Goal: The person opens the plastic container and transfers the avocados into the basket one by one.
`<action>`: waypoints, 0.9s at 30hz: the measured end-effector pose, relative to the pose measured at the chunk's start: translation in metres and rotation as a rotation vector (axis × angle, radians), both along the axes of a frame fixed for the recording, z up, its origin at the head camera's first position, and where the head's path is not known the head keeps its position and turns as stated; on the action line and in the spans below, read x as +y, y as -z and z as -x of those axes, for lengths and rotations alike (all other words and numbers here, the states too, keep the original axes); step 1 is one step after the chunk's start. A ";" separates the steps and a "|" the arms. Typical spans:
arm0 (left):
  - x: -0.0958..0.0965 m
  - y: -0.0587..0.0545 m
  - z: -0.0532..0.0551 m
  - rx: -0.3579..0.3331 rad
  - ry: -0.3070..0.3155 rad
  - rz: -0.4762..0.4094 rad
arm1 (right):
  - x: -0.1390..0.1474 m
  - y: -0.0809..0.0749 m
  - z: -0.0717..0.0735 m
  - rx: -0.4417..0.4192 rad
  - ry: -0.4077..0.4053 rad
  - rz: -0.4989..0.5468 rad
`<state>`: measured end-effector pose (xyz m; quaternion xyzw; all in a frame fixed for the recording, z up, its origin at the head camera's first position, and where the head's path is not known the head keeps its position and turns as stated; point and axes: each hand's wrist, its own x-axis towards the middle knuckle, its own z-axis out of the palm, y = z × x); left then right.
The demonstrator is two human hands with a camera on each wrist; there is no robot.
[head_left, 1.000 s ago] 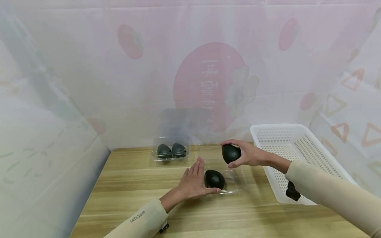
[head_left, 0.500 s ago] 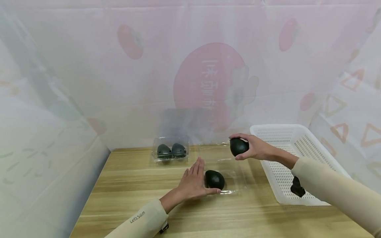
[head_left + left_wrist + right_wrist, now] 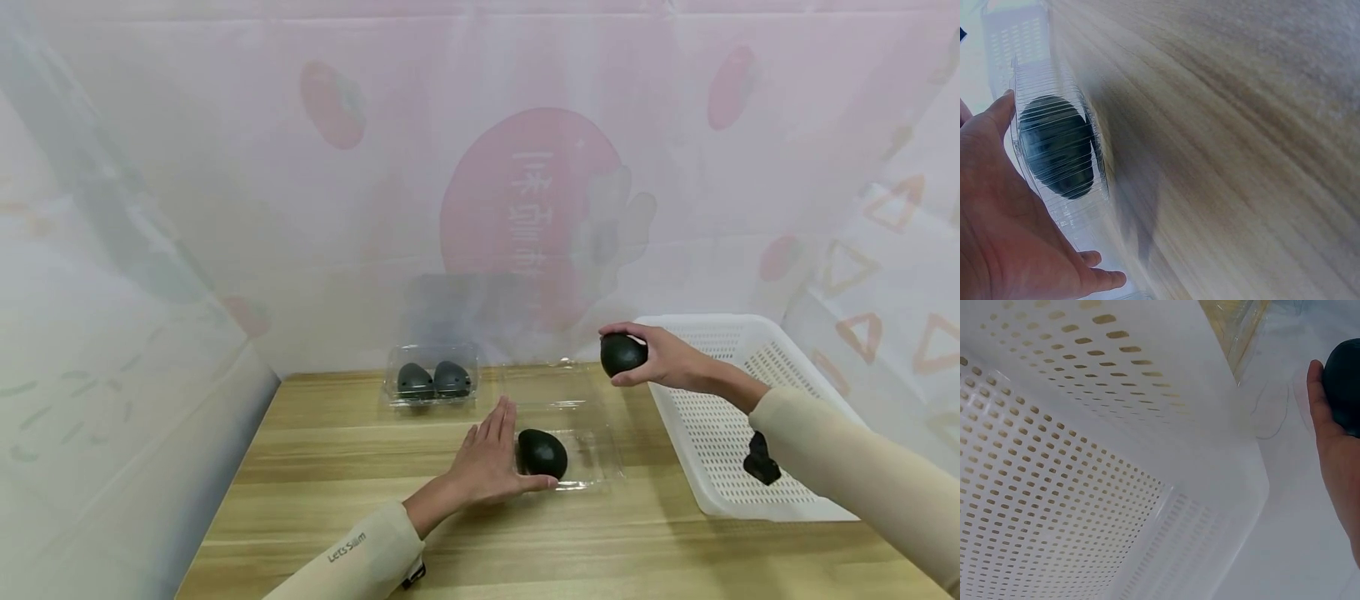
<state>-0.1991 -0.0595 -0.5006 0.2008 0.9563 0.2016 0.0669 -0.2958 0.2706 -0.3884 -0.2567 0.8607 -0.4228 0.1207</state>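
Carried one dark fruit (image 3: 623, 357) rightward in the right hand (image 3: 672, 362), to just beside the rear left corner of the white basket (image 3: 772, 509).
Gripped that fruit between curled fingers and thumb; rested the left hand (image 3: 486, 463), fingers straight, at the left edge of the open clear box (image 3: 584, 455), with a second fruit (image 3: 543, 456) in its left half; showed two more fruits (image 3: 452, 379) in a closed clear box (image 3: 431, 402) near the rear edge of the bench (image 3: 322, 467).

Head view: we get bright, diffuse light, a pale hazy backdrop (image 3: 375, 208), sharp glints on the open clear tray (image 3: 577, 485). Left wrist: we note a soft shadow across the wooden table (image 3: 1222, 175), grain blurred top right, upper-left corner washed out. Right wrist: milky, low contrast, white basket (image 3: 1244, 481) fading out.
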 end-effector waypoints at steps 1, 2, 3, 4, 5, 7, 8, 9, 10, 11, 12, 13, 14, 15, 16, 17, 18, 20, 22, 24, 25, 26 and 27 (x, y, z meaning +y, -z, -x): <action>0.000 0.000 0.000 0.002 -0.002 -0.001 | 0.001 -0.001 0.001 -0.002 0.004 -0.001; 0.000 0.001 0.000 0.003 -0.003 0.000 | 0.003 -0.002 0.002 -0.004 0.009 -0.004; -0.001 0.001 -0.001 0.001 -0.005 -0.001 | 0.005 -0.003 0.003 -0.004 0.011 -0.006; -0.001 0.000 -0.001 0.000 -0.006 -0.004 | 0.007 -0.004 0.004 -0.004 0.014 -0.010; -0.001 0.000 -0.001 0.003 -0.007 -0.007 | 0.009 -0.004 0.005 -0.004 0.018 -0.016; -0.001 0.001 -0.001 0.003 -0.008 -0.013 | 0.012 -0.006 0.007 0.001 0.030 -0.025; -0.001 0.001 -0.001 0.002 -0.008 -0.013 | 0.014 -0.006 0.008 0.007 0.037 -0.031; -0.001 0.001 -0.001 0.003 -0.008 -0.018 | 0.016 -0.007 0.009 0.010 0.045 -0.031; -0.001 0.001 -0.001 0.005 -0.008 -0.019 | 0.019 -0.007 0.010 0.010 0.054 -0.033; -0.001 0.000 -0.001 0.007 -0.005 -0.019 | 0.021 -0.007 0.010 0.011 0.062 -0.033; -0.001 0.000 -0.001 0.007 -0.002 -0.018 | 0.023 -0.007 0.011 0.011 0.071 -0.032; -0.001 0.000 -0.001 0.008 0.002 -0.014 | 0.026 -0.007 0.011 0.010 0.079 -0.032; -0.001 -0.001 -0.001 0.010 0.006 -0.014 | 0.028 -0.006 0.011 0.008 0.086 -0.032; -0.001 -0.001 -0.002 0.012 0.008 -0.017 | 0.031 -0.006 0.011 0.006 0.090 -0.033; -0.001 -0.001 -0.002 0.010 0.010 -0.016 | 0.034 -0.006 0.011 0.006 0.096 -0.038; -0.001 -0.001 -0.002 0.010 0.012 -0.015 | 0.037 -0.005 0.011 0.005 0.100 -0.040; 0.000 -0.001 -0.002 0.006 0.011 -0.014 | 0.039 -0.005 0.012 0.007 0.105 -0.044; 0.001 -0.001 -0.003 0.005 0.006 -0.012 | 0.043 -0.005 0.012 0.013 0.114 -0.052; 0.001 -0.001 -0.003 0.010 0.001 -0.008 | 0.046 -0.005 0.013 0.018 0.121 -0.059; 0.001 -0.001 -0.003 0.014 -0.003 -0.001 | 0.049 -0.005 0.014 0.024 0.128 -0.070; 0.001 -0.001 -0.003 0.016 -0.005 0.001 | 0.050 -0.005 0.014 0.026 0.131 -0.076; 0.001 -0.001 -0.002 0.016 -0.006 0.002 | 0.052 -0.006 0.014 0.027 0.135 -0.082; 0.001 -0.001 -0.002 0.016 -0.006 0.003 | 0.053 -0.006 0.014 0.025 0.139 -0.085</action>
